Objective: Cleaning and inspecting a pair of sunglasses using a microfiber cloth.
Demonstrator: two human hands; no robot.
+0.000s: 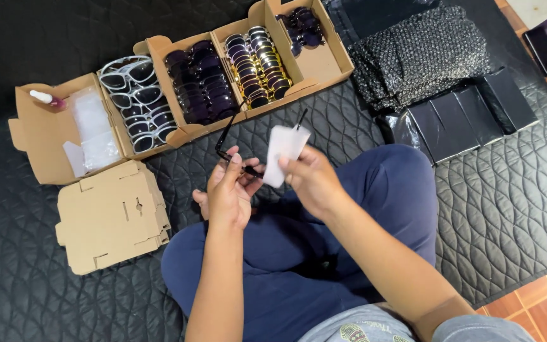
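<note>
Black sunglasses (232, 149) pinched in left hand (228, 190); right hand (311, 177) grips white cloth (283, 152).

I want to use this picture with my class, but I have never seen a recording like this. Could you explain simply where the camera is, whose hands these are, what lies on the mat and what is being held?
There is one view, from a camera worn on a person's head, looking down at their own lap and bare hands; no machine is involved. The person sits cross-legged on a dark quilted mat.

The left hand holds a pair of black sunglasses. The right hand holds a small white cloth against them.

Beyond the hands stands a row of open cardboard boxes filled with sunglasses: white-framed, dark, and gold-rimmed. The leftmost box holds clear plastic bags and a small bottle. A stack of flat unfolded boxes lies nearby. To the right are black bubble-wrap pouches and black cases.
</note>
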